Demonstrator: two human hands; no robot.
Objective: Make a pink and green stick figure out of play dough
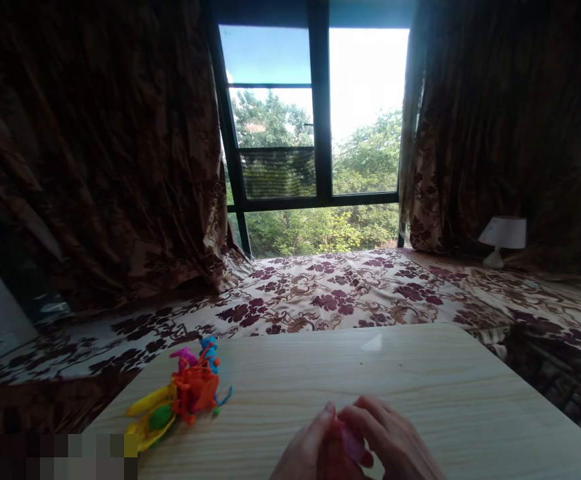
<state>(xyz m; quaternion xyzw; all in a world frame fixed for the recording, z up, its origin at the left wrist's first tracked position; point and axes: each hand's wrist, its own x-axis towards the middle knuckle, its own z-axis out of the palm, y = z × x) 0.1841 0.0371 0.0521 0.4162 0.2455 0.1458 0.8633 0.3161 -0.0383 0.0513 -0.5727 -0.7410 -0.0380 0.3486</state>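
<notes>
Left hand (303, 447) and right hand (395, 437) enclose a pink lump (352, 443) (window (323, 127) beyond pale table (430, 373)).

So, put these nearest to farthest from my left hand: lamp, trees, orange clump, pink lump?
1. Pink lump: between left hand and right hand.
2. Orange clump: left, on the table.
3. Lamp: right, beyond the table.
4. Trees: outside the window.

Floral curtains (145, 167), a matching window-seat cover (335, 300) and lamp (503, 233) show a home.
</notes>
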